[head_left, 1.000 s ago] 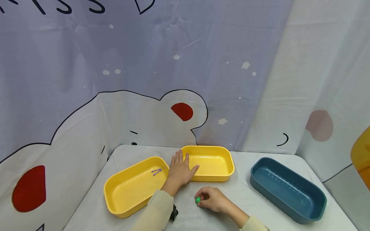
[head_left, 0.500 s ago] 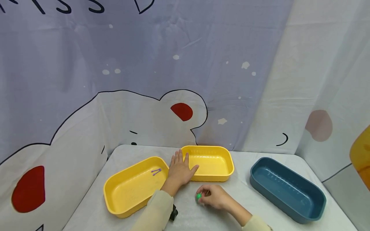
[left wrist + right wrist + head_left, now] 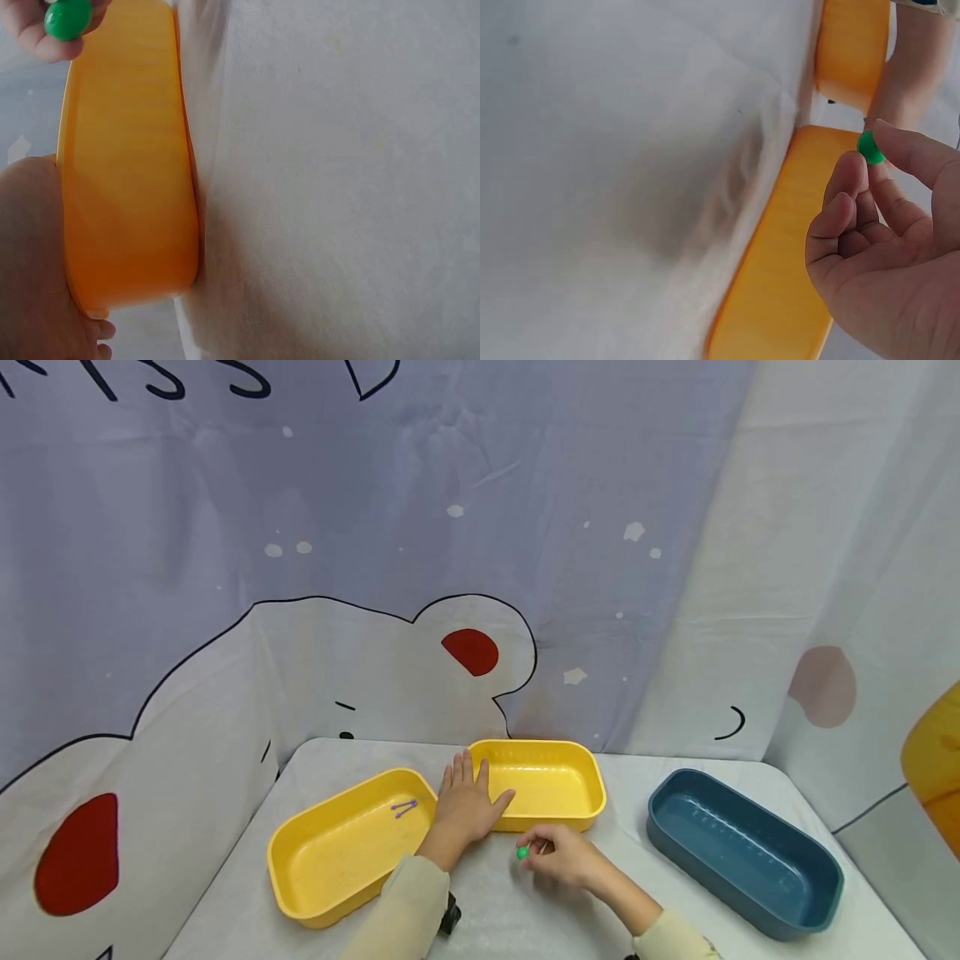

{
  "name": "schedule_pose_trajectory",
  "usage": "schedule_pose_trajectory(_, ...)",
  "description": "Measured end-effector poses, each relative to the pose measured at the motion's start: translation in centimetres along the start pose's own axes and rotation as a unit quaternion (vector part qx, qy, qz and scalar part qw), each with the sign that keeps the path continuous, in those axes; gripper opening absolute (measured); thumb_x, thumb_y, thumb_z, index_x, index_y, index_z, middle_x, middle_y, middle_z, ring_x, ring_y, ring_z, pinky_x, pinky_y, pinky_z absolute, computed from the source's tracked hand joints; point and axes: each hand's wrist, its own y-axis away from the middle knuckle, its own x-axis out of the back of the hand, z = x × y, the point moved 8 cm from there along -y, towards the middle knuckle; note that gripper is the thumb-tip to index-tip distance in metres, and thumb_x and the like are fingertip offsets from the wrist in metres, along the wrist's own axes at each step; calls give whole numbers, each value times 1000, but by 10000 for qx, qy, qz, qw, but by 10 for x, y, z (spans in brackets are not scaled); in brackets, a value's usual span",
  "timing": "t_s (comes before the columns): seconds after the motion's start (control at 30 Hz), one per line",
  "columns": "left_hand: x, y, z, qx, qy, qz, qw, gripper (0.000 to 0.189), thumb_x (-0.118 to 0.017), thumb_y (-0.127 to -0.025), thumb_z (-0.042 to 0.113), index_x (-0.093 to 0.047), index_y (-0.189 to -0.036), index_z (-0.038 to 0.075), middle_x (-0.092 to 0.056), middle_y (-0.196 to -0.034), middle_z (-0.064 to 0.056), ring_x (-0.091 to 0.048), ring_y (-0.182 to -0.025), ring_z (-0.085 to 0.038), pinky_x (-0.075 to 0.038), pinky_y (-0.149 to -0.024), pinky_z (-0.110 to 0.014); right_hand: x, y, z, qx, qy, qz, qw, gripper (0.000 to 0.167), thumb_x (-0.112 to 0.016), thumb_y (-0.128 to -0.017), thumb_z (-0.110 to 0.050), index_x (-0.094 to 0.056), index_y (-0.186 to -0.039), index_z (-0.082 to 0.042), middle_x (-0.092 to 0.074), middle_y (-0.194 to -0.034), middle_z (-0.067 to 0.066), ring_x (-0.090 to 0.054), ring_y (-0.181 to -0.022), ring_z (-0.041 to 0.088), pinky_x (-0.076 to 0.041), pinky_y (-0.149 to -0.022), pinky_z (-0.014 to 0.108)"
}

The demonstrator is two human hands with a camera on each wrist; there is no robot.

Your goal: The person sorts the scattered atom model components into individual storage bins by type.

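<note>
My right hand (image 3: 566, 860) pinches a small shiny green ball (image 3: 522, 852) between thumb and fingertips, just in front of the back yellow tray (image 3: 525, 824). In the right wrist view the green ball (image 3: 870, 147) shows at the tips of the thumb and index finger, the other fingers curled below. My left hand (image 3: 467, 810) lies with fingers spread over the left end of the back yellow tray. The left wrist view has the green ball (image 3: 68, 19) at its top, above the tray's orange-looking outer wall (image 3: 127, 165).
A second yellow tray (image 3: 330, 860) stands to the left, partly behind the left forearm, with purple dumbbell-shaped sticks (image 3: 405, 808) inside. A dark blue tray (image 3: 742, 852) sits at the right. A printed cloth (image 3: 375, 527) hangs behind the white-covered table.
My right hand has lifted the green ball and carried it forward and slightly right, closer to the back yellow tray. The left hand has stayed in place.
</note>
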Motion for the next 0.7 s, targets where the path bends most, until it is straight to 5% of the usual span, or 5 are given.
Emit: schedule_pose_trajectory(0.7, 1, 2, 1, 22, 41, 1, 10000, 87, -33, -99, 71, -29, -160, 9, -10, -168, -23, -8, -156, -38, -7, -126, -51, 36, -13, -7, -214, 83, 469, 9986, 14, -78, -88, -16, -73, -99, -9, -62, -82, -2, -56, -77, 15, -48, -68, 22)
